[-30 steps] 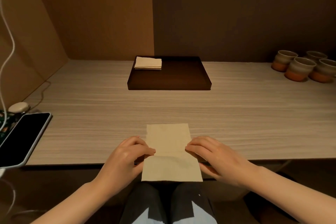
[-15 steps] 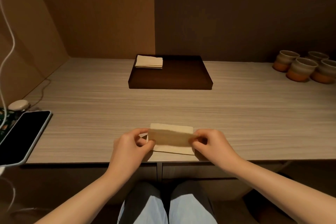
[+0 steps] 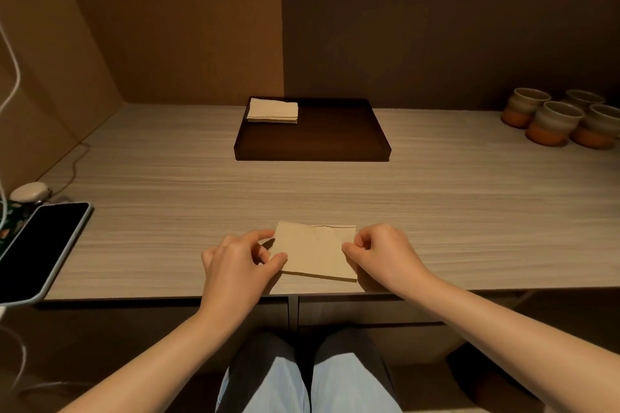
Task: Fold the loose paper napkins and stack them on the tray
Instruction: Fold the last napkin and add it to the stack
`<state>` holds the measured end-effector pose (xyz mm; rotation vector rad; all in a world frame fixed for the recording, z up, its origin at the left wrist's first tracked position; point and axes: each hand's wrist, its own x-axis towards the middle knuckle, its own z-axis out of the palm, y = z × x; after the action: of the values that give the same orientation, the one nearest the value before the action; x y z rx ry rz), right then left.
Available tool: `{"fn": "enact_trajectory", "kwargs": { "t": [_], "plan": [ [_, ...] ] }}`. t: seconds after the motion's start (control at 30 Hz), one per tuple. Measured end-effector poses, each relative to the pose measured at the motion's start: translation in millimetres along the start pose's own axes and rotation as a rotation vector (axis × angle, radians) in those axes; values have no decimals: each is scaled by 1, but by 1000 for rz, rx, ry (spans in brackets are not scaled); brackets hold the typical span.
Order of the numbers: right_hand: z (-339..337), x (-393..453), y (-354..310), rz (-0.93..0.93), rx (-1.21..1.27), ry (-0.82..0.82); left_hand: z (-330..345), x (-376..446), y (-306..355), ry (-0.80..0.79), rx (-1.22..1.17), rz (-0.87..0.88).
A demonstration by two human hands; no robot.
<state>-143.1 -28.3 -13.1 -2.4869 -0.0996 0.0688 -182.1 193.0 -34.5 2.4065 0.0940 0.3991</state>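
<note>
Two hands work one napkin (image 3: 313, 250) low in the centre of the frame, near the front edge of the pale wood-grain table (image 3: 436, 198). The left hand (image 3: 240, 263) has thumb and forefinger pinched together on the napkin's left edge, and the right hand (image 3: 382, 253) pinches the right edge the same way, both clamped on paper.

How will it handle? Thin paper like this looks feather-light and limp, with no stiffness of its own, so I judge it will sag or spring open if let go before the crease is pressed. It tears easily too, so a gentle pinch at the edges or corners is the safe hold, then a flat palm to set the fold. For the carry, pinching the folded edge should keep the layers together.

As for looks: it's cream to tan, a squarish folded piece, the upper layer sitting a little askew so a sliver of the lower layer peeks out along the far edge and the near right. It lies slightly rotated on the table.

Up in the centre of the frame sits the dark tray (image 3: 335, 151), well apart from the hands, with a neat stack of folded napkins (image 3: 272, 110) tucked in its far left corner. That is where this one belongs, I reckon, once the fold is squared.
</note>
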Motion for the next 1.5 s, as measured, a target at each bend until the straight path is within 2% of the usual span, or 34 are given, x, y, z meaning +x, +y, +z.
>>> {"fn": "enact_trajectory", "kwargs": {
  "t": [0.1, 0.17, 0.3, 0.4, 0.47, 0.53, 0.63, 0.77, 0.9, 1.3, 1.5],
  "plan": [
    [1, 2, 0, 7, 2, -7, -1, -6, -2, 1, 159, 81],
    [1, 2, 1, 0, 7, -5, -3, -13, 0, -28, 224, 211],
    [0, 2, 2, -11, 19, -23, 2, -23, 5, -293, 353, 500],
    [-6, 0, 0, -2, -24, 6, 6, -24, 0, -369, 407, 529],
    [-11, -5, -4, -87, -181, 112, 7, -23, -2, -382, 405, 524],
    [-11, -14, -8, -266, -280, 166, 8, -22, -4, -374, 426, 541],
    [5, -32, -8, -516, -400, 56, 10, -22, -4, -328, 476, 577],
    [24, -40, 11, -620, -608, 57, 11, -26, -6, -276, 451, 655],
    [29, -37, 28, -757, -638, 45, 6, -27, -9, -210, 447, 702],
    [27, -40, 35, -903, -570, 141, 1, -28, -24, -103, 271, 795],
    [9, -32, 10, -916, -445, 113, -11, -10, -8, -180, 284, 785]
  ]
}}
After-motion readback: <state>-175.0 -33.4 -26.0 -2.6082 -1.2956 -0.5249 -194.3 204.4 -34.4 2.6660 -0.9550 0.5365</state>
